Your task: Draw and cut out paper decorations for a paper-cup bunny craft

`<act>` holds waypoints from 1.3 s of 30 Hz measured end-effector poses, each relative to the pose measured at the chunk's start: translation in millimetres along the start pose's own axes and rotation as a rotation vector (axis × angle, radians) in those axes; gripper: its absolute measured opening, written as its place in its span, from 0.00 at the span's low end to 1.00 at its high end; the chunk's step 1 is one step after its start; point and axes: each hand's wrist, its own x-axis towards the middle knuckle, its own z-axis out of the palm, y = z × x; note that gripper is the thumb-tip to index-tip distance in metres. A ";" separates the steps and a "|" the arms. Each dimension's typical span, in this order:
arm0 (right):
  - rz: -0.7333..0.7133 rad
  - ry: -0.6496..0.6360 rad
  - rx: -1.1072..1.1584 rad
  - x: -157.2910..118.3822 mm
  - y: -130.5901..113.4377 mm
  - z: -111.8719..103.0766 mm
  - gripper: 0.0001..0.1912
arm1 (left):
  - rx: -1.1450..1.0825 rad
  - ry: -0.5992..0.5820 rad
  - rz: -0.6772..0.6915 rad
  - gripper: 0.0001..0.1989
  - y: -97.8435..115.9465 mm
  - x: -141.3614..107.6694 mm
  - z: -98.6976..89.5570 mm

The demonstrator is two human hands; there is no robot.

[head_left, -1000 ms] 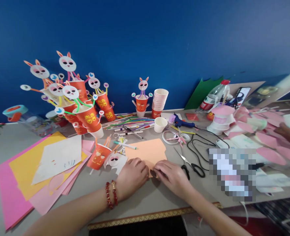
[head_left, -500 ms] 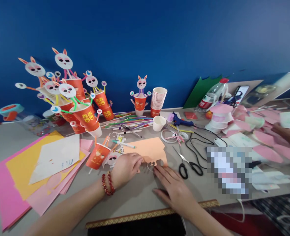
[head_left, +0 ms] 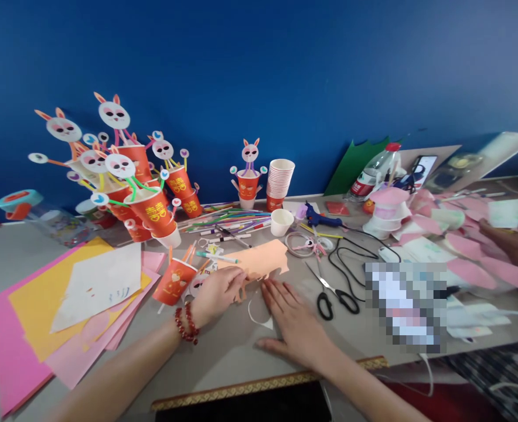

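My left hand point(head_left: 217, 296), with a red bead bracelet point(head_left: 187, 323) at its wrist, has its fingers closed on the near left edge of a sheet of light orange paper point(head_left: 265, 258). That sheet's near edge is ragged with cut-outs. My right hand point(head_left: 296, 328) lies flat on the table, fingers stretched, its tips just below the paper. Beside its fingers is a thin curved white scrap point(head_left: 254, 313). Black-handled scissors point(head_left: 337, 296) lie with blades apart to the right of this hand. An orange-red paper cup point(head_left: 175, 281) with straws leans left of my left hand.
Rabbit-faced paper cups point(head_left: 153, 208) stand at the back left, and stacked cups point(head_left: 280, 179) at the back middle. Coloured sheets point(head_left: 26, 351) lie left. A glue gun point(head_left: 324, 218) and its black cord lie right. Another person's hand point(head_left: 511, 243) is at the far right.
My left hand and the orange paper have shifted slightly left. My right hand has slid a little left and nearer to me, and more of the white scrap shows.
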 end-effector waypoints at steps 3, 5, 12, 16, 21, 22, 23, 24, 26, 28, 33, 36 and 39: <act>-0.140 -0.099 0.073 2.1 -11.7 0.9 0.54 | -0.006 0.007 -0.008 0.19 -1.0 2.8 -4.2; -0.184 -0.138 0.102 -0.5 -14.8 -0.9 0.52 | -0.006 0.009 -0.008 0.19 -1.3 3.5 -6.3; 0.071 -0.096 0.023 -9.4 -10.4 5.4 0.55 | -0.001 -0.027 0.011 0.18 -2.8 3.1 -8.5; -0.120 -0.166 0.115 1.2 -48.7 13.1 0.57 | 0.022 -0.065 0.044 0.19 -3.2 5.4 -8.5; -0.369 -0.126 0.167 31.2 -112.4 24.3 0.45 | 0.079 -0.110 0.080 0.21 -0.5 5.6 -8.1; -0.422 -0.090 0.167 37.1 -122.2 27.9 0.39 | 0.093 -0.118 0.088 0.21 0.1 5.1 -7.7; -0.477 -0.047 0.174 42.2 -130.2 31.5 0.34 | 0.108 -0.124 0.100 0.21 0.6 4.3 -7.0; -0.515 -0.001 0.183 45.8 -135.8 34.3 0.31 | 0.123 -0.131 0.116 0.20 1.2 3.2 -5.7; -0.579 0.088 0.223 47.2 -138.4 34.5 0.25 | 0.154 -0.142 0.160 0.18 2.5 -0.3 -1.3; -0.630 0.180 0.294 40.0 -126.7 24.0 0.20 | 0.185 -0.147 0.199 0.16 4.6 -6.2 5.0; -0.260 0.375 0.273 5.7 -45.1 -30.3 0.13 | 0.302 -0.170 0.258 0.18 12.9 -27.7 18.9; 0.080 0.340 0.011 -2.1 -0.2 -38.6 0.21 | 0.437 -0.179 0.251 0.28 16.7 -38.3 24.6; 0.076 0.200 -0.132 2.5 11.0 -19.4 0.30 | 0.517 -0.173 0.240 0.33 17.8 -44.2 30.9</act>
